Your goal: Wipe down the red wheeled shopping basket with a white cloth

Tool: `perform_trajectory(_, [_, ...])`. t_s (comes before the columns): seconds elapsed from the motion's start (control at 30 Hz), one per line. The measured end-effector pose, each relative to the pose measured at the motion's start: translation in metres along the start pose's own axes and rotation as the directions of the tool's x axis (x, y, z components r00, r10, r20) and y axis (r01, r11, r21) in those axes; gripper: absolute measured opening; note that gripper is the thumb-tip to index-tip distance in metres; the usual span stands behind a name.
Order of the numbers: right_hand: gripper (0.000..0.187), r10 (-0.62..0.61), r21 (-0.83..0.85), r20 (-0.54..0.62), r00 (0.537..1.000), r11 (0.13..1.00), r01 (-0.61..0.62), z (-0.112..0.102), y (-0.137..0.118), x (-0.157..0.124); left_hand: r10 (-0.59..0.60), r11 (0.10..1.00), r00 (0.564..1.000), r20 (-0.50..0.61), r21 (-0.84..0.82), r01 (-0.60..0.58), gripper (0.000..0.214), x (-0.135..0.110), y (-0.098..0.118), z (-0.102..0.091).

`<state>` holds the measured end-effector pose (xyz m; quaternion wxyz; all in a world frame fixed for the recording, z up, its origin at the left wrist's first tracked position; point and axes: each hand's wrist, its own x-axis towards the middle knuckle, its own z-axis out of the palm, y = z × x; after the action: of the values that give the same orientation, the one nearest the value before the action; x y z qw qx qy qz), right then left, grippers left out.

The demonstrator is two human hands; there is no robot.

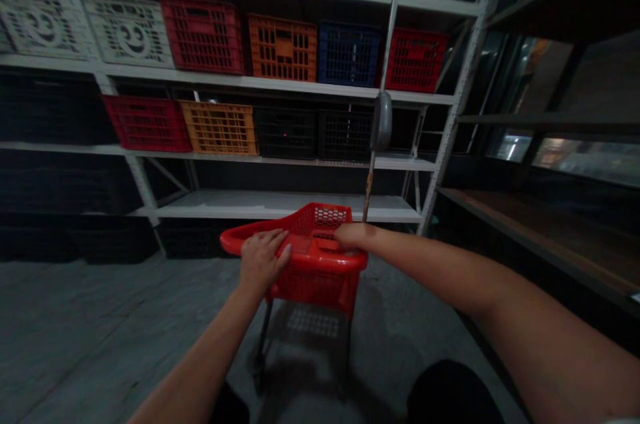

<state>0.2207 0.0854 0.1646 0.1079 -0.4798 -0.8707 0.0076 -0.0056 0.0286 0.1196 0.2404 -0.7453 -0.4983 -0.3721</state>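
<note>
We judge the step in hand to be steadying the red cart [310,285] at its near end while one arm works at the basket [295,217]. The cart stands on the grey floor [125,324] right in front of us, handle side toward us, its far end pointing at the metal rack [260,203] with its coloured crates [283,47]; wooden shelves [530,217] run along our right. To our mind, the next move calls for a firm left side so that the wheels do not roll, and for lifting the right wrist clear of the rim. Our left grip [263,256] lies over the left part of the handle [325,264], fingers stretched forward across the top and thumb out to the right; it touches the bar, but we cannot tell how tightly, if at all, it is clasping. The left forearm slopes up from the lower edge, nearly in line with its wrist. Our right grip [349,236] sits at the near right of the basket, wrist bent downward and fingers out of sight, so we cannot tell whether it is clenched, loose or holding anything. The right elbow is flexed and out to the side, the forearm reaching in leftward over the cart's right rim.
</note>
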Motion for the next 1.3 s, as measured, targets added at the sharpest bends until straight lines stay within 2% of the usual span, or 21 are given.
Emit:
perform_trajectory(0.1, [0.023,0.038,-0.010,0.082,0.996,0.999,-0.037,-0.008,0.000,-0.010,-0.020,1.000,1.000,0.004,0.006,0.020,0.038,0.003,-0.001,0.004])
perform_trajectory(0.2, [0.016,0.035,0.029,0.198,0.980,0.999,-0.042,-0.029,0.010,-0.027,-0.032,0.999,0.999,0.005,0.013,0.032,0.038,0.005,0.000,0.006])
perform_trajectory(0.23, [0.013,0.027,0.086,0.241,0.970,0.995,-0.049,-0.035,0.014,-0.034,-0.032,0.999,0.999,0.005,0.013,0.032,0.038,0.006,0.000,0.006])
perform_trajectory(0.3, [0.011,0.009,0.303,0.272,0.962,0.948,-0.095,-0.039,0.019,-0.051,-0.038,0.999,0.999,-0.001,0.002,0.038,0.038,0.006,-0.001,0.007])
perform_trajectory(0.37, [0.012,0.064,0.574,0.168,0.984,0.805,-0.151,-0.031,0.016,-0.070,-0.042,0.999,0.999,-0.009,-0.019,0.042,0.038,0.007,-0.003,0.008])
perform_trajectory(0.4, [0.013,0.137,0.676,0.068,0.988,0.722,-0.146,-0.023,0.011,-0.079,-0.041,0.999,0.999,-0.010,-0.029,0.041,0.037,0.007,-0.004,0.009])
perform_trajectory(0.43, [0.016,0.225,0.736,-0.057,0.973,0.667,-0.111,-0.013,0.004,-0.087,-0.037,0.999,0.999,-0.011,-0.040,0.036,0.037,0.008,-0.006,0.009])
perform_trajectory(0.5, [0.018,0.358,0.758,-0.322,0.876,0.652,0.012,0.010,-0.015,-0.101,-0.020,0.998,1.000,-0.014,-0.061,0.019,0.036,0.009,-0.011,0.009])
perform_trajectory(0.57, [0.014,0.375,0.691,-0.536,0.756,0.710,0.138,0.032,-0.032,-0.112,-0.003,0.997,1.000,-0.019,-0.081,0.001,0.035,0.008,-0.015,0.008])
perform_trajectory(0.63, [0.011,0.358,0.628,-0.658,0.662,0.747,0.220,0.049,-0.045,-0.120,0.014,0.995,1.000,-0.015,-0.101,-0.015,0.035,0.007,-0.019,0.006])
perform_trajectory(0.7, [0.012,0.399,0.631,-0.703,0.588,0.731,0.259,0.063,-0.048,-0.123,0.028,0.992,1.000,-0.003,-0.121,-0.028,0.035,0.005,-0.022,0.003])
perform_trajectory(0.83, [0.015,0.583,0.721,-0.678,0.448,0.646,0.251,0.081,-0.035,-0.113,0.046,0.987,0.998,0.030,-0.157,-0.041,0.036,0.002,-0.030,0.001])
perform_trajectory(0.93, [0.020,0.669,0.766,-0.637,0.383,0.607,0.213,0.089,-0.022,-0.097,0.058,0.982,0.997,0.057,-0.186,-0.047,0.037,0.005,-0.039,0.004])
perform_trajectory(1.03, [0.024,0.703,0.780,-0.621,0.346,0.599,0.183,0.091,-0.017,-0.085,0.061,0.985,0.994,0.095,-0.167,-0.045,0.038,0.010,-0.043,0.005])
perform_trajectory(1.13, [0.024,0.724,0.788,-0.608,0.326,0.601,0.134,0.093,-0.020,-0.079,-0.047,0.997,0.999,0.027,-0.056,0.049,0.038,0.010,-0.033,-0.001])
perform_trajectory(1.2, [0.024,0.741,0.806,-0.576,0.345,0.585,0.090,0.096,-0.026,-0.078,-0.093,0.995,0.994,-0.062,-0.038,0.091,0.038,0.006,-0.017,-0.006])
perform_trajectory(1.3, [0.023,0.734,0.817,-0.537,0.416,0.575,0.041,0.101,-0.043,-0.080,0.019,0.989,0.998,-0.064,-0.148,-0.029,0.033,-0.004,0.017,-0.008])
